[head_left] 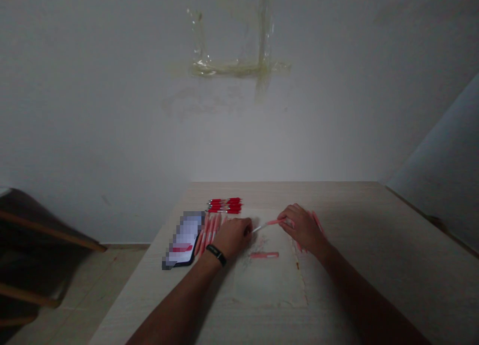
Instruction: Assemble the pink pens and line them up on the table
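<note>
A slim pink-and-white stick (275, 221) spans the gap between my hands, above a pale sheet (271, 285). Its whitish end meets the curled fingers of my left hand (235, 234), which wears a black wristband. The pink end sits pinched in the fingers of my right hand (301, 227). Below them, a flat pink piece with a pale slot (265, 255) lies on the sheet beside thin dark marks or bits. Several pink sticks (209, 230) are lined up left of my left hand. More pink pieces (317, 220) show partly behind my right hand and wrist.
Several red pens (225, 205) lie in a group toward the back of the wooden table (348, 200). A phone (185, 240), partly pixelated, rests at the left. The wall (318, 125) with old tape (228, 69) rises behind. Dark wooden furniture (45, 225) stands at lower left.
</note>
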{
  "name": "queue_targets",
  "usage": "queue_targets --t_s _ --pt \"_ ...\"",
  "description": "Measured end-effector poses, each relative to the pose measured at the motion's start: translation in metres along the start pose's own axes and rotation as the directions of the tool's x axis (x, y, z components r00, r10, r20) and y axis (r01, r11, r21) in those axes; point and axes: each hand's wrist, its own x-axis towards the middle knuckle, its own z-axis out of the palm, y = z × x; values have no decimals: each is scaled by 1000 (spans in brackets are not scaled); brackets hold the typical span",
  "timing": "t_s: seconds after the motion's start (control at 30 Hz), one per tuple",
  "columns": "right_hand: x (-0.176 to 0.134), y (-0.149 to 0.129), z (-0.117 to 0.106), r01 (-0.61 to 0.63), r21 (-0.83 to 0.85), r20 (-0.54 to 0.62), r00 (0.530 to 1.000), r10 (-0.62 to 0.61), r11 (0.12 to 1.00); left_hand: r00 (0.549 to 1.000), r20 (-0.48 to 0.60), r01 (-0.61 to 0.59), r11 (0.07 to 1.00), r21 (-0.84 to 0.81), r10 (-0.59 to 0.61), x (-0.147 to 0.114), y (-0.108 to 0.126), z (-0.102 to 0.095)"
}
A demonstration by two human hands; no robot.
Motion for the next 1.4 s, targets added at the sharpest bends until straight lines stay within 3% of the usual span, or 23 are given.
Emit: queue_targets --t_s 0.37,0.57,0.73,0.97,1.27,1.4 --pt "-2 -10 1 56 38 26 998 -57 998 998 -43 -46 998 -42 45 1 3 2" --pt "-3 -21 3 72 78 71 995 -77 994 986 -110 -149 968 -202 129 2 8 2" --pt "-3 -24 6 68 129 56 996 -76 989 968 -198 -221 899 -379 154 5 9 7" --pt "-4 -30 9 87 186 65 993 -100 979 935 -252 -354 728 -588 251 2 14 16" --pt "-5 -25 12 68 118 75 994 -78 991 875 -362 -484 617 -621 321 -2 23 1" --pt "-4 -26 12 42 150 44 998 -49 988 858 -376 -513 609 -606 348 -4 24 -3"
